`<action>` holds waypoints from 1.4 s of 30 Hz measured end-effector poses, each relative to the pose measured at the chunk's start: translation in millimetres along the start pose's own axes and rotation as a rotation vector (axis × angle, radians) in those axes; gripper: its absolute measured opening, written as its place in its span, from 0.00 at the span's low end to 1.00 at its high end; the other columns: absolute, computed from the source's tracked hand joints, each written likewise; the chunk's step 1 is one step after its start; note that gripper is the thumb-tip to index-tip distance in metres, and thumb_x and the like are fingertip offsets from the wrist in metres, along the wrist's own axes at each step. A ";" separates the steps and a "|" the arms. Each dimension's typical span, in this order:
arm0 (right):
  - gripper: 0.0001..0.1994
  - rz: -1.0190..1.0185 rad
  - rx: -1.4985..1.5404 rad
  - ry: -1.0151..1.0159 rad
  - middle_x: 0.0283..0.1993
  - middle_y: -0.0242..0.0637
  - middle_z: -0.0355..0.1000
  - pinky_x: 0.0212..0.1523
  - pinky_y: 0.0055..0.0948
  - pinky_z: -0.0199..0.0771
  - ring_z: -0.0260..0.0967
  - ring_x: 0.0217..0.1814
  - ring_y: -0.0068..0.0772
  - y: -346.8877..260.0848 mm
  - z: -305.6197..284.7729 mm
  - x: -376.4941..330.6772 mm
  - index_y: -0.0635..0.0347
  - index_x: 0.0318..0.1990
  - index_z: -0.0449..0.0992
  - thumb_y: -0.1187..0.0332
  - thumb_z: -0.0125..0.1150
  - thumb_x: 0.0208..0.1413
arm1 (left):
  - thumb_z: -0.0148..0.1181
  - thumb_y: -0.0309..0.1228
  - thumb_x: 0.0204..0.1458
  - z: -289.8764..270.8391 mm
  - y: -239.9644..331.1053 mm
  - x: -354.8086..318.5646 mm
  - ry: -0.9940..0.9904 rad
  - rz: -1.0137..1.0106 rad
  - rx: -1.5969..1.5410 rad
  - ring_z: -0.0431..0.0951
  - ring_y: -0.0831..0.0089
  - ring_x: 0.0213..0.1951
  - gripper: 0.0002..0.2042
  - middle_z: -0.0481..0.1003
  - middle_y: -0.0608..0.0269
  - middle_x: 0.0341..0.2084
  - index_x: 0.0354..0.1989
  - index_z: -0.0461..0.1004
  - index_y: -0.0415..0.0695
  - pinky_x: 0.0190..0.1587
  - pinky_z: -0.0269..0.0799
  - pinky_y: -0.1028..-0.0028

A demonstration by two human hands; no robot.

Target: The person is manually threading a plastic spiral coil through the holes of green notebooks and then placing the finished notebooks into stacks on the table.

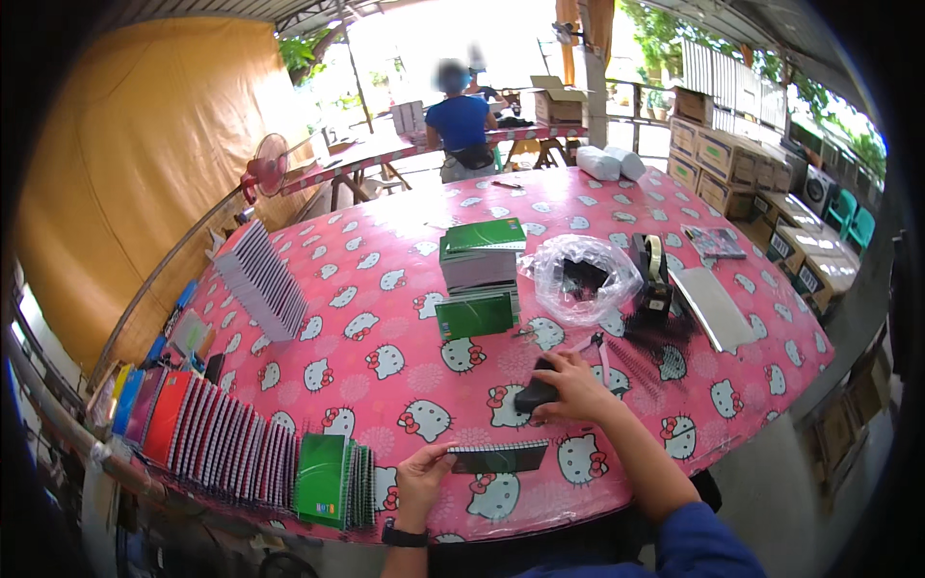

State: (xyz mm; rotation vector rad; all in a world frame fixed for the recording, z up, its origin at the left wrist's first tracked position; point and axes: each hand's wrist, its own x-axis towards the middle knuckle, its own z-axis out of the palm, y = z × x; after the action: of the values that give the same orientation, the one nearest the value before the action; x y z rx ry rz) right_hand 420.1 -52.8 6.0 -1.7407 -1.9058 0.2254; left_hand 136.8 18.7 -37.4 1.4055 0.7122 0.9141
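Note:
My left hand [424,479], closed, pinches the left end of a dark spiral notebook [501,459] just above the near edge of the table. The notebook's coil runs along its upper edge. Further forward, my right hand [570,387] curls round a rounded black object [536,394] whose kind I cannot make out. Beside that hand lie cutting pliers [604,364] with pale handles. Ahead stands a stack of green-covered spiral notebooks [474,316]. To the left of my left hand, more green notebooks [323,479] stand on edge at the end of a long row.
A clear plastic bag [544,289] with black pieces, a tape dispenser [653,275], loose black coils [665,332] and a pale flat board [715,310] lie to the right. Notebook stacks [258,279] line the left. A person in blue [461,123] sits beyond the pink table [385,361].

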 end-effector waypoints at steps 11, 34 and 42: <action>0.11 -0.109 0.582 0.344 0.37 0.40 0.70 0.40 0.31 0.73 0.72 0.40 0.37 -103.0 26.7 -2.5 0.62 0.40 0.74 0.71 0.63 0.49 | 0.60 0.18 0.50 44.2 42.0 0.4 0.087 0.250 -0.066 0.76 0.78 0.33 0.05 0.75 0.63 0.31 0.36 0.77 0.33 0.36 0.74 0.81; 0.09 -0.064 0.554 0.215 0.37 0.43 0.72 0.42 0.33 0.70 0.71 0.41 0.42 -118.6 28.9 -1.0 0.63 0.41 0.74 0.75 0.58 0.52 | 0.60 0.23 0.52 40.9 57.9 -12.7 0.180 0.197 0.118 0.75 0.80 0.34 0.08 0.76 0.62 0.31 0.40 0.74 0.37 0.38 0.71 0.80; 0.32 0.038 0.061 -0.004 0.61 0.48 0.58 0.61 0.41 0.58 0.55 0.63 0.50 -45.3 20.3 -20.9 0.56 0.60 0.62 0.70 0.66 0.45 | 0.47 0.30 0.61 -67.2 120.3 -24.3 0.688 0.557 0.492 0.66 0.82 0.31 0.09 0.71 0.68 0.36 0.40 0.73 0.40 0.36 0.63 0.80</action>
State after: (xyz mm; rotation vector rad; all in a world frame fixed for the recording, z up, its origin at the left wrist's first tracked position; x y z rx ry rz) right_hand 371.1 -74.9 4.6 -1.7384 -1.8503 0.2984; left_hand 53.7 24.6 74.9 1.7731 1.1353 1.7982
